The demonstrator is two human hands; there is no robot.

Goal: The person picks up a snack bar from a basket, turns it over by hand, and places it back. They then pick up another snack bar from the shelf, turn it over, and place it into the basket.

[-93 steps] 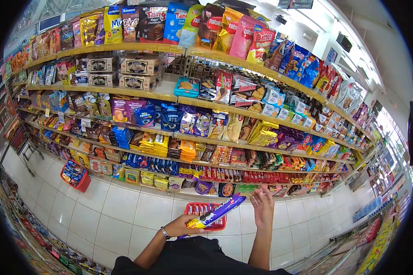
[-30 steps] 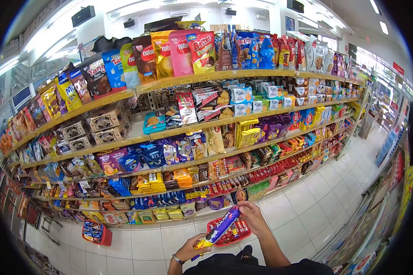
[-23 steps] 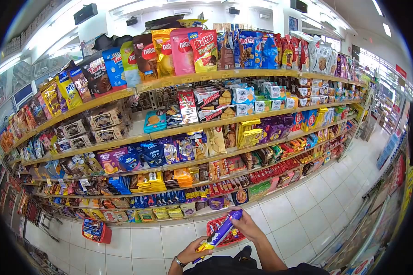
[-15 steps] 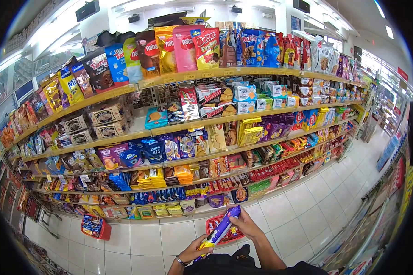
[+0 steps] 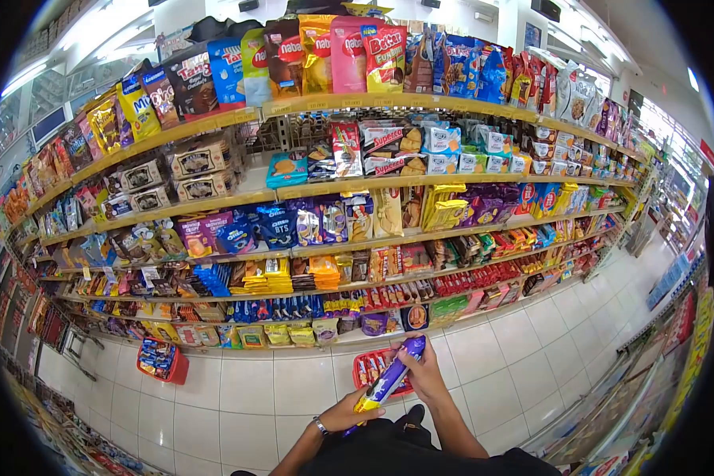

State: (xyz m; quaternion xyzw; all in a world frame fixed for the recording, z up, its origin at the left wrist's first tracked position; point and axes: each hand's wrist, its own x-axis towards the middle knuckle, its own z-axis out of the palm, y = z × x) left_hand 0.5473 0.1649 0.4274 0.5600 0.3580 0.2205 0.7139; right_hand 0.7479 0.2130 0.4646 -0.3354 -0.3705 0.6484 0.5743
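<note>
A long purple and yellow snack packet [image 5: 385, 385] is held at a slant in front of my body. My left hand [image 5: 353, 410] grips its lower, yellow end. Around the upper purple end, the fingers of my right hand [image 5: 424, 373] are closed. Just beyond the packet, a red basket [image 5: 358, 376] with several red packs in it sits on the floor, partly hidden behind the packet and my hands.
Ahead stands a long curved-looking shelf [image 5: 309, 193] stocked with bagged and boxed snacks on several levels. Another red basket [image 5: 179, 371], holding blue packs, is on the tiled floor [image 5: 238, 381] to the left. More racks [image 5: 658, 373] line the right side, along an aisle.
The view has tipped downward, so the shelves sit higher in the picture. Both hands still hold the packet, now slightly further right at its top end.
</note>
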